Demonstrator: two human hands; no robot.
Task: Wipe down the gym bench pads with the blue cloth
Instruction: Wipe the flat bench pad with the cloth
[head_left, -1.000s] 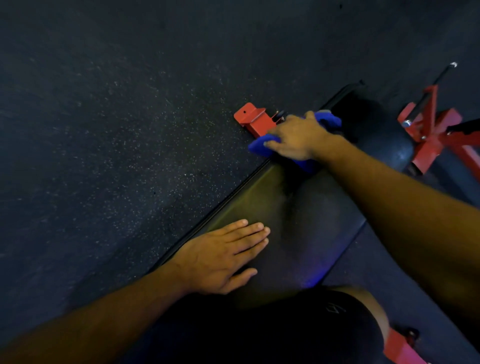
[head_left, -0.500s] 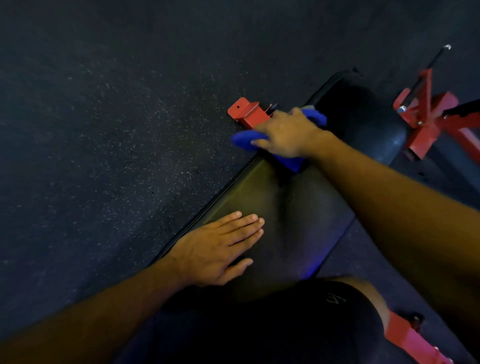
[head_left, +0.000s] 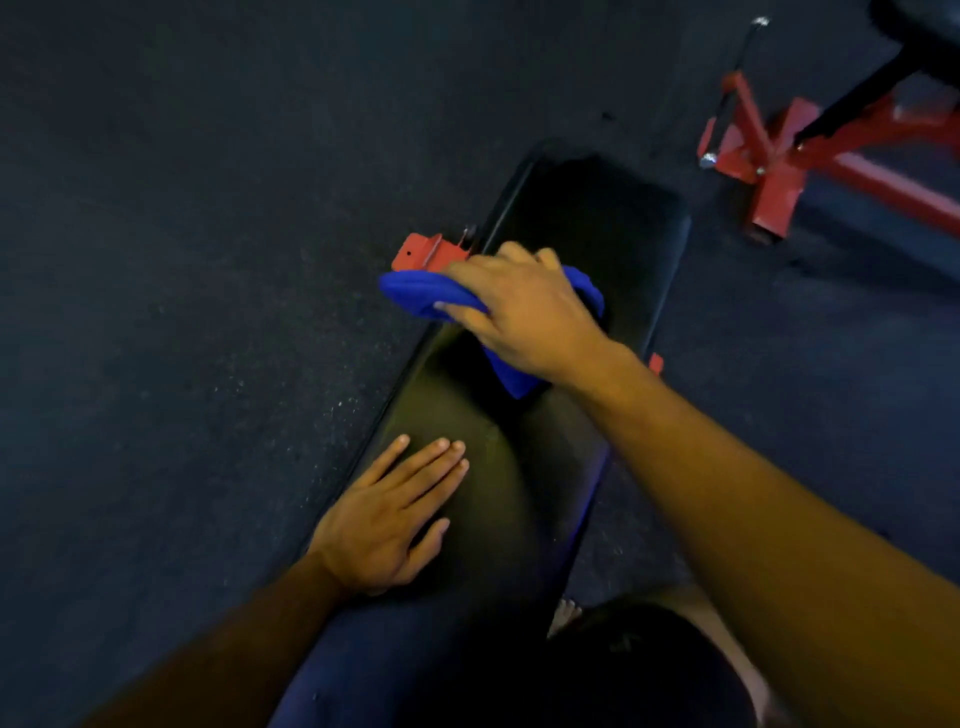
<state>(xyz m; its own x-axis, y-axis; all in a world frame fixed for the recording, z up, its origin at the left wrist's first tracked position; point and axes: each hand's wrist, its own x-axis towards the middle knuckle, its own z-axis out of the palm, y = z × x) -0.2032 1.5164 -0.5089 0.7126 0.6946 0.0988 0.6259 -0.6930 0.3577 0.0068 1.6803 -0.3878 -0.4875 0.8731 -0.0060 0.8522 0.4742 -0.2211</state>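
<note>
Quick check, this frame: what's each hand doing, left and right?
Left hand: open, fingers straight, flat on the bench pad.
Right hand: grips the blue cloth, pressing it on the pad.

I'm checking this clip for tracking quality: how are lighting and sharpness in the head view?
Head view: dim throughout, the black bench pad nearly merging with the dark floor; the right hand on the blue cloth is slightly motion-blurred, the left hand crisper; wide-angle stretching shows at the edges.
</note>
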